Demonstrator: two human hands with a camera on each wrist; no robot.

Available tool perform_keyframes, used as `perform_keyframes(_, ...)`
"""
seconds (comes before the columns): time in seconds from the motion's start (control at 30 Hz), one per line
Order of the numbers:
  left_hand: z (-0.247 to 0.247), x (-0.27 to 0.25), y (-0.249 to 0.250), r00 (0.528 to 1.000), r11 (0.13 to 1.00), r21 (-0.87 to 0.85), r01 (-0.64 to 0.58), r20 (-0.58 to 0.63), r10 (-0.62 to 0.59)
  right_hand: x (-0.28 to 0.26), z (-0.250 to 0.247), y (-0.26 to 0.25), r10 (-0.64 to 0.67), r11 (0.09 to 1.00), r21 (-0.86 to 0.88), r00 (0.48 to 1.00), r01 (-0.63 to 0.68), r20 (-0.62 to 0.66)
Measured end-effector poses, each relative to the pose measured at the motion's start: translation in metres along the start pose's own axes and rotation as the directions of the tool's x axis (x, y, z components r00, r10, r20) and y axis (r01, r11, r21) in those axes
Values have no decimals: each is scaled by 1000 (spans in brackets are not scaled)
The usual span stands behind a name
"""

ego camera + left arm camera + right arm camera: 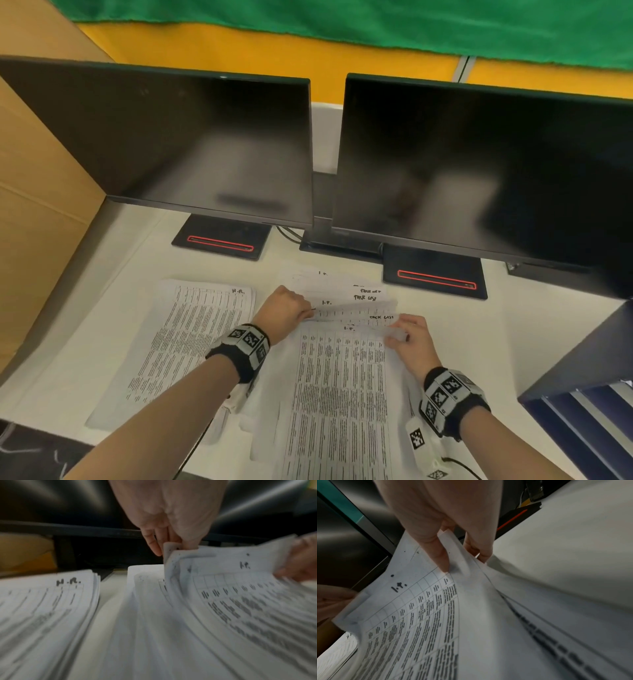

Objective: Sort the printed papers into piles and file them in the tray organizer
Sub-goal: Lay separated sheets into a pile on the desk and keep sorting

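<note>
A printed sheet marked "I.T." (342, 370) lies on top of the middle stack, with both its top corners lifted. My left hand (291, 308) pinches its top left corner (178, 553). My right hand (407, 334) pinches the top right corner (452, 555) between thumb and fingers. Beneath it, fanned sheets (346, 294) carry handwritten headings. A separate pile marked "H.R." (185, 339) lies to the left (51, 601). The dark blue tray organizer (589, 407) stands at the right edge of the desk.
Two dark monitors (191, 144) (479, 171) stand behind the papers, their black bases with red stripes (221, 241) (435, 279) on the white desk (102, 308). A cardboard wall (37, 192) closes off the left side.
</note>
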State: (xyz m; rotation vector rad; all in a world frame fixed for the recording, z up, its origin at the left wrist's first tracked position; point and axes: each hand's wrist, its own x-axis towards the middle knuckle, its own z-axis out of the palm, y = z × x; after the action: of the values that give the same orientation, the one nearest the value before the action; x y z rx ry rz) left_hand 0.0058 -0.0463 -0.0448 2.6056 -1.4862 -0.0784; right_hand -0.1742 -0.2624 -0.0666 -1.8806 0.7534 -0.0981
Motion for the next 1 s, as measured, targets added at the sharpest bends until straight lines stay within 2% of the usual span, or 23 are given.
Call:
perform_keyframes(0.07, 5, -9, -1, 997, 998, 4, -62, -54, 62, 0, 1, 0, -41, 999, 2, 999, 41, -5)
perform_keyframes(0.13, 7, -16, -1, 1000, 977, -210, -27, 0, 27, -1, 2, -3, -79, 997, 5, 997, 79, -8)
perform_keyframes(0.17, 6, -18, -1, 998, 952, -306, 3, 60, 16, -2, 3, -4, -94, 995, 18, 996, 94, -8)
perform_keyframes(0.27, 2, -15, 1, 976, 894, -427, 138, 212, -50, -2, 5, 0, -119, 991, 62, 993, 118, 14)
perform_keyframes(0.33, 0, -11, 0, 956, 837, -489, 248, 261, -131, -1, 5, 1, -120, 990, 72, 992, 118, 29)
perform_keyframes(0.37, 2, -8, -3, 949, 825, -485, 289, 260, -179, -1, 5, 1, -115, 991, 65, 993, 113, 33)
perform_keyframes(0.47, 4, 0, -11, 932, 863, -379, 335, 269, -243, -1, 3, 0, -92, 995, 41, 995, 90, 45)
perform_keyframes(0.63, -3, 9, -4, 925, 914, -259, 314, 302, -232, 0, 2, 6, -55, 996, -71, 998, 55, 5)
perform_keyframes(0.8, -7, 11, -1, 935, 904, -293, 313, 264, -238, 0, 1, 0, -68, 994, -79, 998, 69, 11)
perform_keyframes(0.93, -12, 3, 1, 971, 922, -324, 210, 184, -156, -2, 1, 0, -30, 997, -68, 999, 29, -17)
perform_keyframes(1.0, -13, -2, -1, 979, 903, -391, 176, 164, -120, -2, 0, -1, -38, 998, -52, 999, 38, -6)
